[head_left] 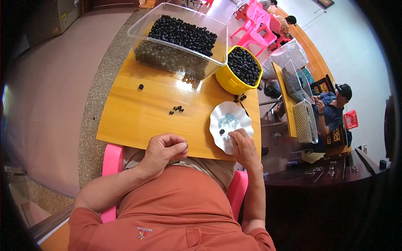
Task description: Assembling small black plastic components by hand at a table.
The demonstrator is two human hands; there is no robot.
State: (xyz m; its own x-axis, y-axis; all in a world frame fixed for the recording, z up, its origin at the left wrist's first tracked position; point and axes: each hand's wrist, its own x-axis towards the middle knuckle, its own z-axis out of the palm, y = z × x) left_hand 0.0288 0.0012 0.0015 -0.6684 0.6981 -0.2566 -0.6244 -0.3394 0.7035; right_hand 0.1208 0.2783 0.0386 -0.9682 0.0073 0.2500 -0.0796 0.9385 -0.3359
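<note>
My left hand (166,151) is closed in a pinch just past the table's near edge. A bit of a small black part (186,145) shows at its fingertips, mostly hidden by them. My right hand (245,147) reaches over the near right side of a white plate with a wavy rim (215,125). Its thumb and fingers are pressed together low over the plate; what they pinch, if anything, is too small to make out. Tiny shiny silvery pieces (228,121) lie on the plate, with one black ring-shaped part (222,131) next to my right fingertips.
A clear plastic bin (136,37) and a yellow tub (226,81), both holding black parts, stand at the far side of the wooden table (125,113). Loose black parts (178,109) lie mid-table. To the right, another person (333,109) sits by a white perforated basket (305,121).
</note>
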